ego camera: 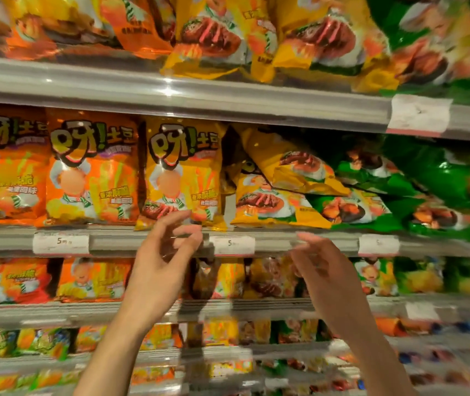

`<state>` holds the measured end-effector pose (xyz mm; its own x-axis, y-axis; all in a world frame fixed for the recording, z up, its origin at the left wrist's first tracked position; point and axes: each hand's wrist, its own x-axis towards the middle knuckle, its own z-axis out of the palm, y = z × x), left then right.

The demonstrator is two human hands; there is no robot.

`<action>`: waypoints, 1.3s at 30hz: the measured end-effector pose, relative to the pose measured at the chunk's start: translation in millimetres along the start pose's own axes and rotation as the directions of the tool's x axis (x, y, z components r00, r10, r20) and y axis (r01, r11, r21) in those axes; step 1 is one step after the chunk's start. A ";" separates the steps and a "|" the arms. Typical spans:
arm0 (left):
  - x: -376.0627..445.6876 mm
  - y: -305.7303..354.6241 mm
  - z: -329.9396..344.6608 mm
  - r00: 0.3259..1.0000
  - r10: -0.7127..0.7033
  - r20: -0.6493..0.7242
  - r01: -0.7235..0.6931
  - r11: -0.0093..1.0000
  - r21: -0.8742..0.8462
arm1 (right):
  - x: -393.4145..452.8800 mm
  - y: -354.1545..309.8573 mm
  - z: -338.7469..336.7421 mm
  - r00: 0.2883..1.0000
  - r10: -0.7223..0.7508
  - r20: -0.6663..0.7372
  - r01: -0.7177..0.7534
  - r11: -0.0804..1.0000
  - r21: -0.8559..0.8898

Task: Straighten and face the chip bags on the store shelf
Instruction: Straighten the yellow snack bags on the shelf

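Observation:
An upright yellow chip bag stands on the middle shelf, facing out beside two orange bags. To its right, two yellow bags lie tilted and slumped against leaning green bags. My left hand is raised just below the upright yellow bag, fingers apart and curled, holding nothing. My right hand is lifted in front of the shelf edge below the slumped yellow bags, fingers spread, empty. Both hands are motion-blurred.
The shelf above carries orange, yellow and green bags, some leaning over its edge. Price tags sit on the middle shelf rail. Lower shelves hold more snack bags in several colours.

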<state>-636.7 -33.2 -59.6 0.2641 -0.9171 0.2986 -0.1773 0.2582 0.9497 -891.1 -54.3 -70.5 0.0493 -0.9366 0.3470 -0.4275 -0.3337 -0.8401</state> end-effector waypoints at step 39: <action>80.9 56.8 64.2 0.962 0.151 0.229 -0.216 0.931 0.295 | 104.4 -32.8 -70.2 0.928 -0.328 -0.178 0.161 0.782 -0.603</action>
<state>-686.3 -112.3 12.4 0.0104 -0.9124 0.4091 -0.5020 0.3491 0.7913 -935.2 -133.6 22.6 0.0255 -0.7404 0.6717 -0.8701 -0.3472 -0.3497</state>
